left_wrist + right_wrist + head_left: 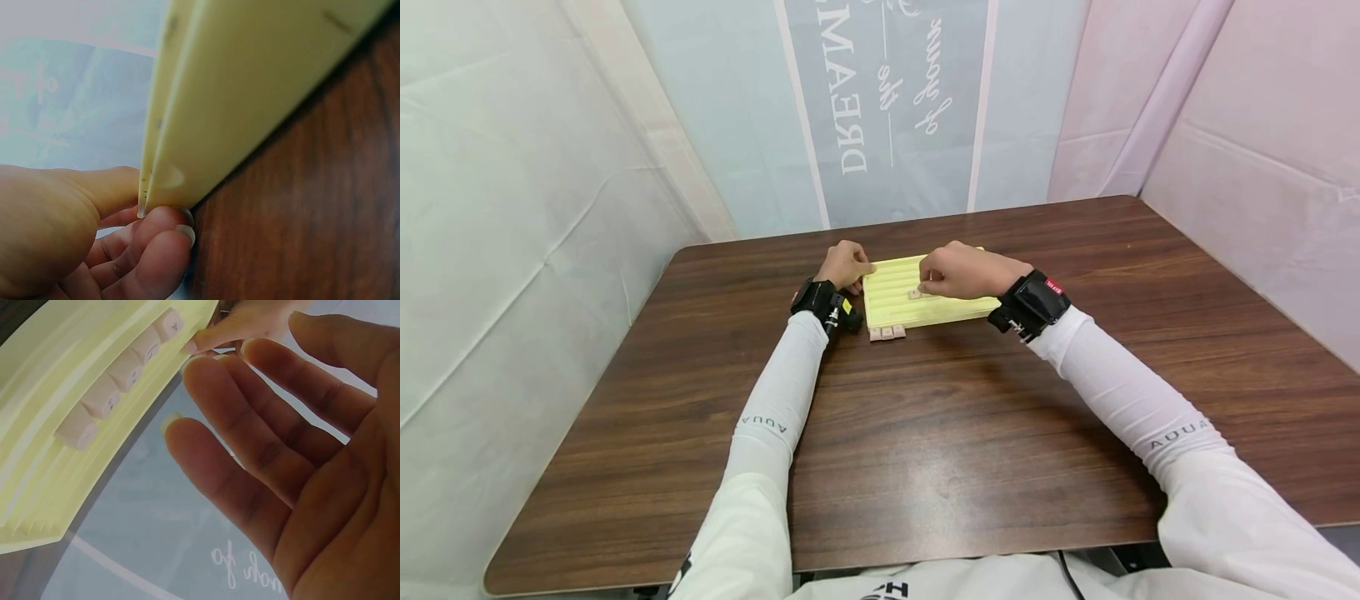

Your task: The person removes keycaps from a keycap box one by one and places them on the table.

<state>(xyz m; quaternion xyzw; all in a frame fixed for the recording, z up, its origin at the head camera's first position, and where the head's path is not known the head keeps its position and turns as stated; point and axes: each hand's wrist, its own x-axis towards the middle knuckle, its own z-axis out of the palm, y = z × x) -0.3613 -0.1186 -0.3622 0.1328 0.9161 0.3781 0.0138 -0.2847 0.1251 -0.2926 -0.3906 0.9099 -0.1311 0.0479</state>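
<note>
A yellow ridged tray (pixel 891 292) lies on the table. My left hand (pixel 847 265) pinches its left end, thumb on top and curled fingertips low against the side, as the left wrist view shows. Over the tray's middle is my right hand (pixel 970 272), beside a pale keycap (pixel 913 294). In the right wrist view this hand (pixel 350 494) has relaxed, slightly bent fingers and a thumb held apart, with nothing between them. Several pinkish keycaps (pixel 125 370) with dark letters sit in a row along one groove there; in the head view the hand hides most of them.
Three more keycaps (pixel 887 333) stand in a row on the brown wooden table (pixel 940 450), along the tray's front left edge. Pale cloth walls (pixel 512 208) surround the table at the back and sides. Black wrist cameras (pixel 1037 302) sit on both forearms.
</note>
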